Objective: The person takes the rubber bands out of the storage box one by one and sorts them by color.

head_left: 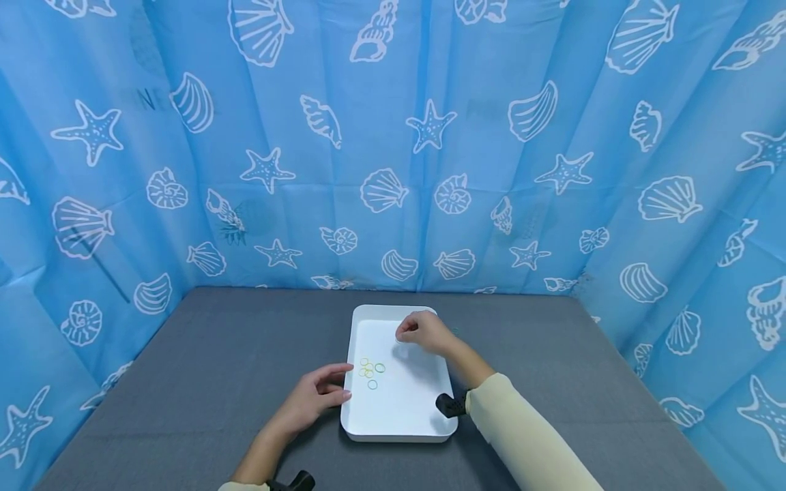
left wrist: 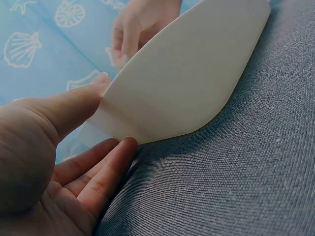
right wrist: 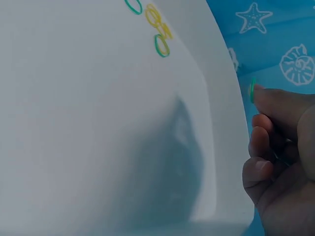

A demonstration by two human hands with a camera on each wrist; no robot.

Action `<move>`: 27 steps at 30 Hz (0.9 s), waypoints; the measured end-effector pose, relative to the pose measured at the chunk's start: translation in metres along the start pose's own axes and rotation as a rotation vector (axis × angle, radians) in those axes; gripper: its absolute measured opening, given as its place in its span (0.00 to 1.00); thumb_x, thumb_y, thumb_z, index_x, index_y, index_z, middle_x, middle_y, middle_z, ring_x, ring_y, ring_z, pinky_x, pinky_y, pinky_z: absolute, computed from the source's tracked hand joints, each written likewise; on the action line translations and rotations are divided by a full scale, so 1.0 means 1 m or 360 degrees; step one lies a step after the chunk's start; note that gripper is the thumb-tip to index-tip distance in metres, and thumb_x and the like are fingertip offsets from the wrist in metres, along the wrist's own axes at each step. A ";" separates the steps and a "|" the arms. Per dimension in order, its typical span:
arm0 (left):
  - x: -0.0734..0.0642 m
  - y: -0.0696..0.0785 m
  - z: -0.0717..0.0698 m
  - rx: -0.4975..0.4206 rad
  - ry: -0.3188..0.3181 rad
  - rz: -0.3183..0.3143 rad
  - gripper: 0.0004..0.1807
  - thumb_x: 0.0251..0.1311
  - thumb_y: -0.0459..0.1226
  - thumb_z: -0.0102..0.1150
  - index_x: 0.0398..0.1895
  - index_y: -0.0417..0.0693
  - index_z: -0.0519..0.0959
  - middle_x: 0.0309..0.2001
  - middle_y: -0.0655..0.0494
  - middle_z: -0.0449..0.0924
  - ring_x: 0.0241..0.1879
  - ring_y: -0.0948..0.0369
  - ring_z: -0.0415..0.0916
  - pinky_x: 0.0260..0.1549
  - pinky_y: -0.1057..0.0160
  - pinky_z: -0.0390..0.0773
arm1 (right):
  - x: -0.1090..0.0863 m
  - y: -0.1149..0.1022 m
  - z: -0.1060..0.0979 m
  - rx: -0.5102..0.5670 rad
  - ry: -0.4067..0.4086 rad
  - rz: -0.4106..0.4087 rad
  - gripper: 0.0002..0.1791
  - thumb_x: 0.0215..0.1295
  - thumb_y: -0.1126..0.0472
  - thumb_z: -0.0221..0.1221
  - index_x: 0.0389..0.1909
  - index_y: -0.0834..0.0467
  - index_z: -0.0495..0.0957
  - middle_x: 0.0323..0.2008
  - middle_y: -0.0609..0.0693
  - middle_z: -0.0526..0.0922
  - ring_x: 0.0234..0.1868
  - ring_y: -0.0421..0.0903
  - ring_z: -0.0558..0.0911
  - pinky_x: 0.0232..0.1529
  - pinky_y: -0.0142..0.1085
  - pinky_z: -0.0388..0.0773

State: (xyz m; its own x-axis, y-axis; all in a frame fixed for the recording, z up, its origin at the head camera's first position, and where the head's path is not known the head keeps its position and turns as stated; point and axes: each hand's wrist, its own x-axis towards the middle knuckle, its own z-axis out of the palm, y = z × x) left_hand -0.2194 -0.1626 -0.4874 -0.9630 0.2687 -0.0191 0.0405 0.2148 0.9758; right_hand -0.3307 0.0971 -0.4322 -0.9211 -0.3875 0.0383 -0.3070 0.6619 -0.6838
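A white rectangular tray (head_left: 405, 409) stands on grey cloth with several small rubber bands inside. Yellow bands (right wrist: 162, 30) cluster toward the tray's left, and a green band (right wrist: 157, 45) and another green band (right wrist: 129, 7) are close by. My right hand (head_left: 424, 333) is raised over the tray's far right part, pinching a thin green rubber band (right wrist: 252, 91) between thumb and fingertip. Its other fingers curl loosely. My left hand (head_left: 316, 395) touches the tray's left side, thumb and fingers extended. Up close, the left thumb is at the rim and fingertips (left wrist: 127, 143) meet the lower edge.
Grey cloth (head_left: 245, 354) covers the table around the tray. A faint green ring (head_left: 455, 331) lies outside the tray, just beyond my right wrist. A blue curtain (head_left: 393, 157) with white shells and starfish encloses the back and sides.
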 end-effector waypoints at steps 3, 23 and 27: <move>-0.001 0.000 0.000 -0.0001 -0.0007 0.0007 0.28 0.60 0.37 0.66 0.64 0.43 0.73 0.56 0.41 0.74 0.44 0.54 0.78 0.42 0.58 0.78 | -0.004 0.002 -0.009 -0.0005 0.0030 -0.0004 0.05 0.63 0.65 0.64 0.28 0.56 0.83 0.27 0.45 0.78 0.30 0.43 0.74 0.33 0.36 0.72; -0.002 0.002 0.000 0.0008 -0.0003 0.0005 0.28 0.60 0.37 0.66 0.64 0.43 0.73 0.56 0.41 0.74 0.44 0.55 0.78 0.42 0.58 0.77 | -0.047 0.043 -0.039 0.0011 0.0375 0.0021 0.04 0.65 0.65 0.62 0.32 0.62 0.80 0.29 0.48 0.78 0.30 0.45 0.74 0.33 0.39 0.74; -0.002 0.002 0.000 0.0020 0.0006 0.0003 0.28 0.60 0.38 0.66 0.63 0.44 0.73 0.56 0.41 0.74 0.44 0.55 0.78 0.42 0.57 0.78 | -0.053 0.057 -0.041 -0.0002 0.0403 0.0028 0.05 0.65 0.65 0.61 0.31 0.62 0.80 0.29 0.49 0.79 0.30 0.45 0.75 0.34 0.39 0.74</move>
State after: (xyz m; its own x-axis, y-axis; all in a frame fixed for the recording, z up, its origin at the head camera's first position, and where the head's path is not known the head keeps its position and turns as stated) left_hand -0.2178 -0.1623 -0.4855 -0.9639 0.2657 -0.0164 0.0458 0.2262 0.9730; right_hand -0.3092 0.1817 -0.4428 -0.9569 -0.2030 0.2076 -0.2903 0.6680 -0.6852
